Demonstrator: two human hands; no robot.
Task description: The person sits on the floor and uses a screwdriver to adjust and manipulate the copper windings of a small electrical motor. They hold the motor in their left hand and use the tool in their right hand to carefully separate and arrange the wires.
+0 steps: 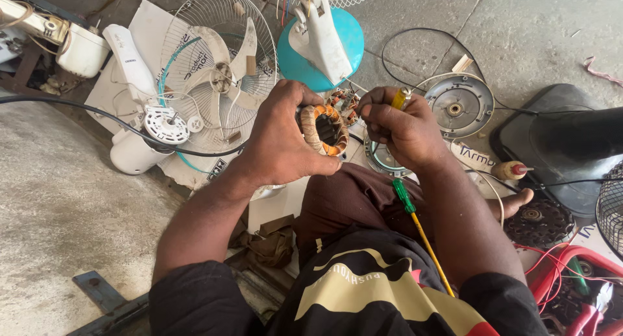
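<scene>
Both hands meet over the lap. The left hand (282, 138) grips a wound motor coil (322, 129); at its 3 o'clock, the right hand (402, 128) pinches a yellow tool (398, 99).

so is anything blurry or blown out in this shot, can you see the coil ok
Head view: even daylight, soft shadows, no harsh glare. The coil in the left hand is sharp; the right hand too. Edges bow slightly from the wide lens; the white fan parts are bright, not blown out.

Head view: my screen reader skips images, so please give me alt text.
A person's left hand holds a copper-wound motor stator while the right hand works at it with a yellow tool. Dismantled fan parts, including a wire fan guard, lie around.
</scene>
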